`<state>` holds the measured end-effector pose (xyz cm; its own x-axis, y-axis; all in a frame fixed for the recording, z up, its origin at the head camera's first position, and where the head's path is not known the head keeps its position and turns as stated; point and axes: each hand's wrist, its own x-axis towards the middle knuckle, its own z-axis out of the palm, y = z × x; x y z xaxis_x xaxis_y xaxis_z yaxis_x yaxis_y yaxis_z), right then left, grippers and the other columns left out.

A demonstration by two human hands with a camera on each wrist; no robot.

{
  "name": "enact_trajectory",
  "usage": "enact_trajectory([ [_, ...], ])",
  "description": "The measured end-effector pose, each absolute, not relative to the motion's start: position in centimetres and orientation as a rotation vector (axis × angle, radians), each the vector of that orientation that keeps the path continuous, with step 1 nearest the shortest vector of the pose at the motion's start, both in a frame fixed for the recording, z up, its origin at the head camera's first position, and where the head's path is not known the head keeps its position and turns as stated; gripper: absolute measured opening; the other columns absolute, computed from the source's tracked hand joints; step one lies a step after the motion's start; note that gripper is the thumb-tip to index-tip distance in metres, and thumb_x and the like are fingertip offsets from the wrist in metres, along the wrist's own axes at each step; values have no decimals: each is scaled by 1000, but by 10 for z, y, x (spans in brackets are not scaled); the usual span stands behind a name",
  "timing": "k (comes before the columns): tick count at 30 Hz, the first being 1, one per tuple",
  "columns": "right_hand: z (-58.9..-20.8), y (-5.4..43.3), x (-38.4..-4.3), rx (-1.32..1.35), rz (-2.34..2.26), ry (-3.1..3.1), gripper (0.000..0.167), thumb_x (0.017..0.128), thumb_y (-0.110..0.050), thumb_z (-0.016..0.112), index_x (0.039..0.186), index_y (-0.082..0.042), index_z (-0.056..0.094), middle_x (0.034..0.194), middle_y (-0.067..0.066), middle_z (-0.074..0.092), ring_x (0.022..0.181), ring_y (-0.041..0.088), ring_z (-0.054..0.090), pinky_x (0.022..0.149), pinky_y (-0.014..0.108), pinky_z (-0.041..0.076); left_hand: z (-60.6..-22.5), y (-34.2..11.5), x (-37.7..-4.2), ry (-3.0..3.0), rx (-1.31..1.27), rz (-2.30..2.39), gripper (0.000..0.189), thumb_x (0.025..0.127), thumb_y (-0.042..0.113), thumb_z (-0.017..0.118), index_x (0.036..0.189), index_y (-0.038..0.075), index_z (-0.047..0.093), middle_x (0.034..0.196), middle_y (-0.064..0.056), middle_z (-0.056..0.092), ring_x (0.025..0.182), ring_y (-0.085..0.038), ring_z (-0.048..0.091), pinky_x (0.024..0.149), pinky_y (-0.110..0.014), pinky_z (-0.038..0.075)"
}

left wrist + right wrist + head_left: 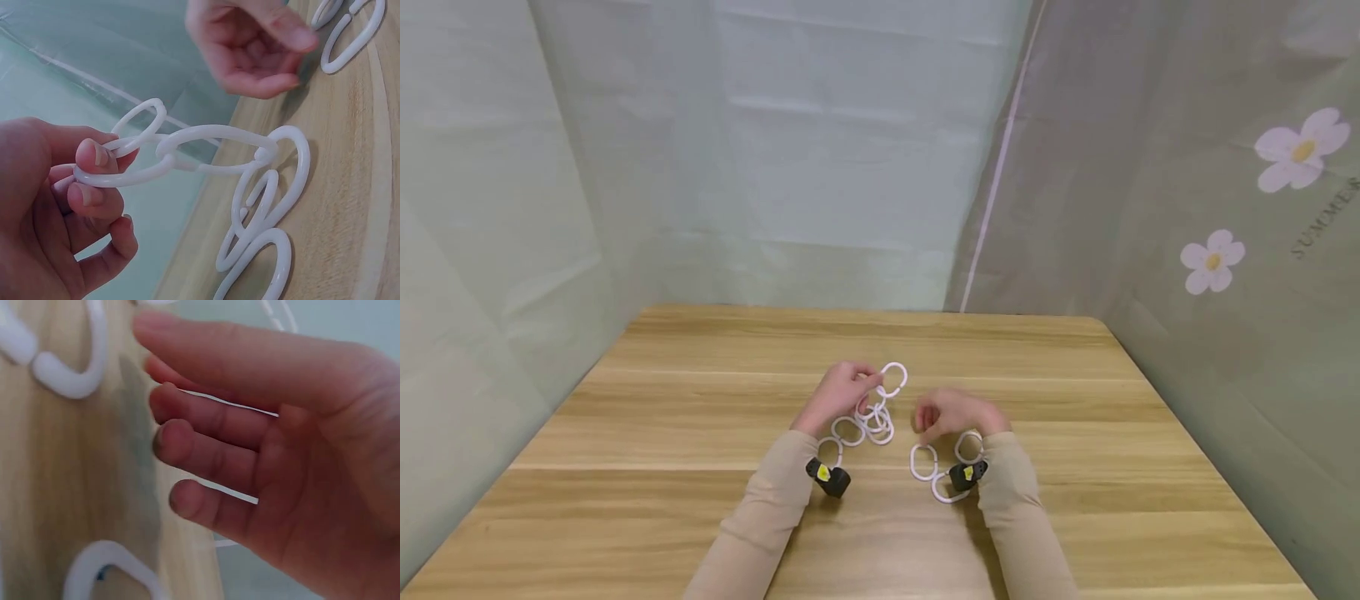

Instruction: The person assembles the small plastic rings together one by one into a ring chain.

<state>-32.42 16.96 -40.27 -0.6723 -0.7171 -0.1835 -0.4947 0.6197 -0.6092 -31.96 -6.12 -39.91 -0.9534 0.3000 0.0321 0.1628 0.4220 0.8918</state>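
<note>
My left hand (844,390) pinches one ring of a chain of white plastic C-shaped rings (212,132) between thumb and fingers. Several linked rings hang from that grip, and the lower ones rest on the wooden table. One ring (893,379) of the chain stands out past the fingertips. To the right, my right hand (955,412) is above the table, blurred in the head view. Its fingers are loosely bent with nothing between them, as the right wrist view (250,437) shows. Beneath and beside it lie loose white rings (924,462), one partly behind the wrist camera.
The wooden table (662,417) reaches to pale cloth curtains (820,167) at the back and sides. White flowers (1213,262) are printed on the right curtain. More white rings (848,431) lie beside my left wrist.
</note>
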Motion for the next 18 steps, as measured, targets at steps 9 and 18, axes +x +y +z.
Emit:
enact_trajectory([
  [9, -410, 172, -323, -938, -796, 2534, 13, 80, -4, 71, 87, 2, 61, 74, 4, 60, 64, 2, 47, 61, 16, 41, -397, -62, -318, 2524, 398, 1597, 30, 95, 17, 57, 113, -6, 64, 49, 1, 50, 39, -7, 40, 40, -20, 33],
  [18, -417, 176, -330, -972, -889, 2573, 25, 77, 1, 72, 100, 1, 62, 81, 9, 62, 74, 5, 51, 68, 19, 43, -401, -63, -321, 2534, 404, 1630, 27, 95, 17, 57, 107, -6, 65, 50, -6, 51, 40, -8, 41, 40, -21, 31],
])
